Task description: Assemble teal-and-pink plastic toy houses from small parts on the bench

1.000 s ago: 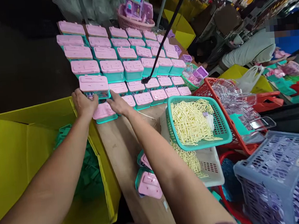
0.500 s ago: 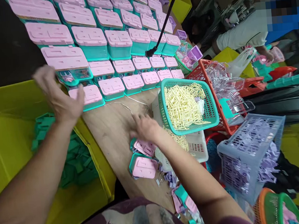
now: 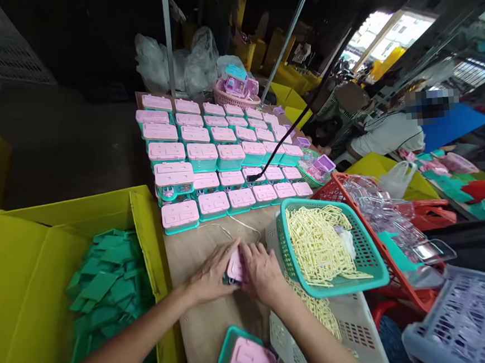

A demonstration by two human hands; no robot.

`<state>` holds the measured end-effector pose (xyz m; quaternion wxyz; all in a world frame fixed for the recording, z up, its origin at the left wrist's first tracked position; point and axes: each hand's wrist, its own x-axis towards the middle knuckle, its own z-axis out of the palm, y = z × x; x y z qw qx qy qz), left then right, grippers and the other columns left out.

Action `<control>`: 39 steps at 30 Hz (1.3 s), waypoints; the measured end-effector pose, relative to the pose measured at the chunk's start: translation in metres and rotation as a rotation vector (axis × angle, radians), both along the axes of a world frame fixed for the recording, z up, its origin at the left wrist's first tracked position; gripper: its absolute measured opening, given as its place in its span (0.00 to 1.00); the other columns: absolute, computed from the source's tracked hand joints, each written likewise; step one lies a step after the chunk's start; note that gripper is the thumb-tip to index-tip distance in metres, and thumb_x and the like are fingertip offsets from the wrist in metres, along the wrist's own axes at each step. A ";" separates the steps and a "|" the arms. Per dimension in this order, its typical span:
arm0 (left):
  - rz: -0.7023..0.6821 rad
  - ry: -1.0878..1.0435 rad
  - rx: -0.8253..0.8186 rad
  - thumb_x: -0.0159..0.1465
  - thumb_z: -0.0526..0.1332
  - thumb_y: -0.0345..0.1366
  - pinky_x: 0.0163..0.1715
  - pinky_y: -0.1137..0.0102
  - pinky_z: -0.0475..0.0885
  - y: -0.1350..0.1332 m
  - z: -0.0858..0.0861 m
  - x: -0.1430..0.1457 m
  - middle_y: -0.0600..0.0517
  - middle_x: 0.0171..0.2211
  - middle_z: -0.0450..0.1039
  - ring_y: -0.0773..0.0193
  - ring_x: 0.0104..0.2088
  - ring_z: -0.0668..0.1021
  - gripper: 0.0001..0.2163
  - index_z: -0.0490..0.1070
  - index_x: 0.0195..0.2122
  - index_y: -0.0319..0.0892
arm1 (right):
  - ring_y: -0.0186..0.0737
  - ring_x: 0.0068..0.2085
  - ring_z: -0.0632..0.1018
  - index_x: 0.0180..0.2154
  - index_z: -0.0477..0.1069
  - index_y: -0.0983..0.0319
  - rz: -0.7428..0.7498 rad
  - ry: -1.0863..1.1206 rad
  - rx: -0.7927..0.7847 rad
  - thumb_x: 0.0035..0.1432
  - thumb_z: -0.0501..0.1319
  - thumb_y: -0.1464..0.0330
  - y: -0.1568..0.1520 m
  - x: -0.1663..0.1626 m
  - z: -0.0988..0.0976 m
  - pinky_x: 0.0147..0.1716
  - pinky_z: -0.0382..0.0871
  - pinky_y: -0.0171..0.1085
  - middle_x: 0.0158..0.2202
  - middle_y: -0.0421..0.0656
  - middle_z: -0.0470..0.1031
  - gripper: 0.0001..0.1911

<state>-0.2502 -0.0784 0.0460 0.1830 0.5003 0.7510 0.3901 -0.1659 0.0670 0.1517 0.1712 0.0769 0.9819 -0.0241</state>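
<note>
A small box with a pink lid (image 3: 236, 266) is held between my two hands on the wooden table (image 3: 208, 335). My left hand (image 3: 211, 272) closes on its left side, and my right hand (image 3: 261, 270) grips the right side, hiding much of it. Just beyond stand rows of teal boxes with pink lids (image 3: 180, 213), some stacked. Close to my body lies another pink-lidded teal box (image 3: 251, 360). A thin pale cord (image 3: 246, 225) runs over the tabletop beyond my hands.
Left of the table, a yellow carton (image 3: 147, 250) holds green pieces (image 3: 103, 287). On the right, a teal basket (image 3: 288, 256) of pale yellow handles rests on a white crate (image 3: 359, 329), beside a red crate (image 3: 367, 222). A black cable (image 3: 283, 139) hangs over the boxes. A person sits farther back.
My left hand has left the stacked boxes and come to the table's middle, joining my right hand on a pink-lidded box. The camera view has tilted up, showing more of the room.
</note>
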 end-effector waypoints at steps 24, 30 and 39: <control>0.586 0.608 -0.348 0.66 0.54 0.45 0.52 0.40 0.66 -0.025 0.058 -0.221 0.43 0.66 0.56 0.35 0.65 0.55 0.24 0.63 0.63 0.46 | 0.57 0.61 0.61 0.62 0.58 0.60 0.010 0.576 -0.065 0.54 0.68 0.72 0.035 -0.263 -0.034 0.55 0.66 0.51 0.63 0.55 0.57 0.36; 0.641 0.599 -0.294 0.66 0.57 0.45 0.58 0.39 0.58 -0.020 0.059 -0.202 0.42 0.67 0.54 0.35 0.67 0.51 0.26 0.61 0.63 0.43 | 0.56 0.62 0.61 0.63 0.55 0.73 -0.020 0.512 -0.084 0.56 0.64 0.74 0.028 -0.248 -0.030 0.62 0.58 0.53 0.61 0.61 0.60 0.36; 0.561 0.439 -0.216 0.63 0.56 0.61 0.57 0.33 0.39 -0.012 0.060 -0.206 0.38 0.69 0.45 0.27 0.67 0.41 0.41 0.56 0.64 0.29 | 0.58 0.71 0.42 0.69 0.43 0.67 0.150 0.381 -0.227 0.60 0.59 0.73 0.013 -0.195 -0.029 0.65 0.49 0.56 0.72 0.50 0.41 0.40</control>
